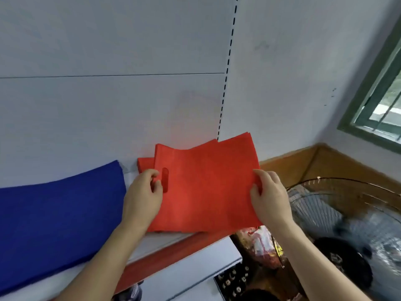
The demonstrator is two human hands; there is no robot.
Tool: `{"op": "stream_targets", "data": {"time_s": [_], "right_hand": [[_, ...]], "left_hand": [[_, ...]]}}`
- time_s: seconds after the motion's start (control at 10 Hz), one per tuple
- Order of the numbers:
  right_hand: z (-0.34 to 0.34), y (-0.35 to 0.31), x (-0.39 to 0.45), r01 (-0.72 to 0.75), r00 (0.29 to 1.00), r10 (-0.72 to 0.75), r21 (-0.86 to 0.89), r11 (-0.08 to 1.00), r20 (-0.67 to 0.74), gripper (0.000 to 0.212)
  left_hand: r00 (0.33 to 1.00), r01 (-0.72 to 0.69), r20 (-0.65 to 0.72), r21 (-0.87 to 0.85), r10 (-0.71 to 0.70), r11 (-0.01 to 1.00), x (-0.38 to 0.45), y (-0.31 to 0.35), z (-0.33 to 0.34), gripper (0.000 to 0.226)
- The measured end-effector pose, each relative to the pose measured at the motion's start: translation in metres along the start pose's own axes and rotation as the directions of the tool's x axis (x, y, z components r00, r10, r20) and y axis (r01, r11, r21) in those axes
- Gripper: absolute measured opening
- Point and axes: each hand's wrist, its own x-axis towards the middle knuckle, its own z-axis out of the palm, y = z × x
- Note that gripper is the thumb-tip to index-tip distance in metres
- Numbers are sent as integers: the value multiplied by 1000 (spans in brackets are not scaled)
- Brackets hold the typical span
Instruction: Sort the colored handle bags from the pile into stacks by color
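While the left hand (142, 192) pinches the handle-slot edge and the right hand (268, 195) grips the opposite edge, the red bag (206, 181) between them looks light and floppy.

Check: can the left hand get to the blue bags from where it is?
Probably yes. The left hand grips the red bag edge; the blue bags lie right beside it, nothing between, though it must let go first.

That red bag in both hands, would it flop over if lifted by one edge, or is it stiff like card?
Probably floppy: the red bag looks like thin cloth, with wavy top edges. Likely light, since the left hand and right hand hold it by its side edges only. Its matte surface suggests it would not slip easily.
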Motion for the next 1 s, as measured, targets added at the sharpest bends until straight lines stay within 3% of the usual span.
{"op": "stream_targets", "data": {"time_s": [0.2,0.4,0.6,0.9,1.0], "right_hand": [[39,18,77,168,974,-169,17,986,152,44],[77,33,112,281,925,-262,-31,959,275,44],[88,39,113,260,890,-233,-18,965,392,52],[93,41,117,244,795,-151,-80,967,588,89],[84,41,124,307,835,-226,-85,948,501,85]], "left_hand": [[983,157,-123,183,-136,970,8,4,12,30],[964,264,-152,404,-220,876,7,7,21,33],[959,283,-172,490,-226,825,-2,13,24,31],[948,318,-157,502,-277,804,-1,13,23,29],[946,325,-185,512,-267,795,2,16,19,32]]}}
